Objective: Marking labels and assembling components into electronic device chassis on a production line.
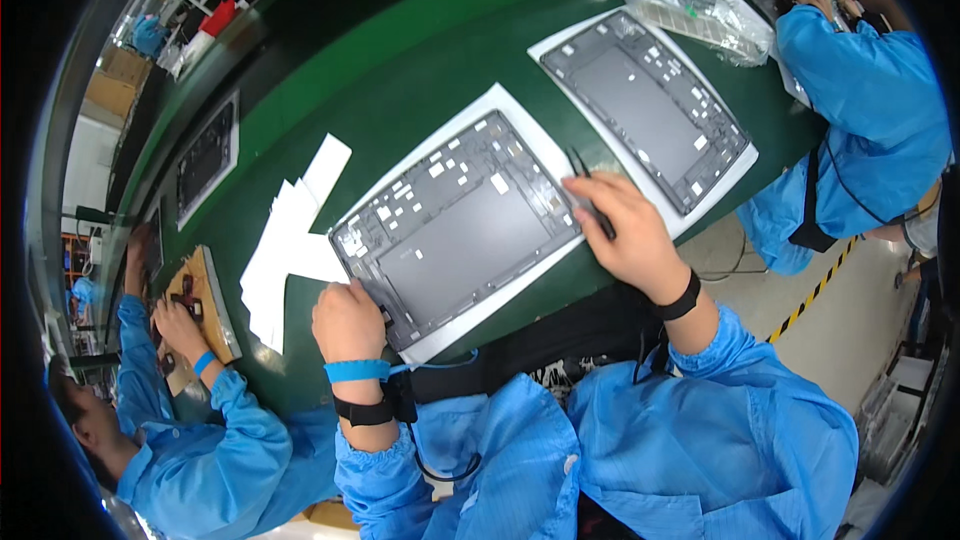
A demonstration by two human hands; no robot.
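Note:
In front of me lies a dark grey tablet housing (465, 240), dotted with small white pads, on a white sheet (450, 338). At its right edge my right hand (635, 240) is closed on black tweezers (580, 166), their tips pointing away from me. My left hand (348, 322) is curled beside the housing's near left corner. Its fingertips are hidden, so I cannot tell what they grip. A blue strap (357, 370) and a black band circle the left wrist; another black band (682, 300) is on the right wrist.
White paper strips (283, 258) lie fanned out at the left on the green table (400, 70). A second housing (645, 105) rests to the right, with a clear plastic bag (700, 18) beyond it. Co-workers in blue sit on both sides, one with hands at a board (212, 310).

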